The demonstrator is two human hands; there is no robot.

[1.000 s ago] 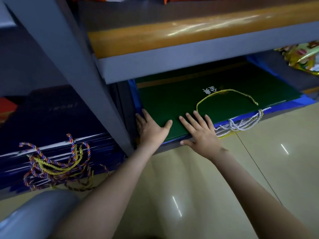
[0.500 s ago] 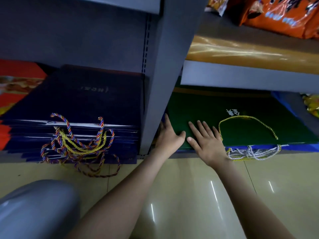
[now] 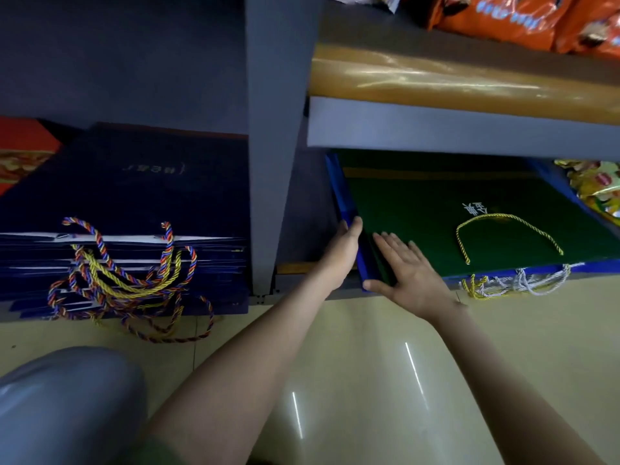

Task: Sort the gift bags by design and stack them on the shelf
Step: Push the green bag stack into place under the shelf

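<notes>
A flat green gift bag [image 3: 436, 226] with white lettering and a yellow cord handle tops a stack of blue gift bags [image 3: 365, 273] on the bottom shelf, right bay. My left hand [image 3: 342, 250] presses flat against the stack's left side, fingers straight. My right hand [image 3: 407, 276] lies flat on the green bag's front left corner, thumb at the stack's front edge. White and yellow cord handles [image 3: 516, 283] hang off the stack's front. In the left bay lies a tall stack of dark navy gift bags [image 3: 134, 209] with multicoloured cord handles [image 3: 127, 273].
A grey shelf upright [image 3: 275, 129] divides the two bays. An upper shelf board [image 3: 463, 132] overhangs the green bag, with orange snack packs [image 3: 523, 18] above. Yellow snack packs [image 3: 597, 189] sit at far right, red bags [image 3: 20, 152] at far left. Glossy beige floor [image 3: 352, 380] lies below.
The view has swung left and closer, bringing the navy stack into sight. My left hand moved off the green bag's top to the stack's left side; my right hand shifted to the front left corner.
</notes>
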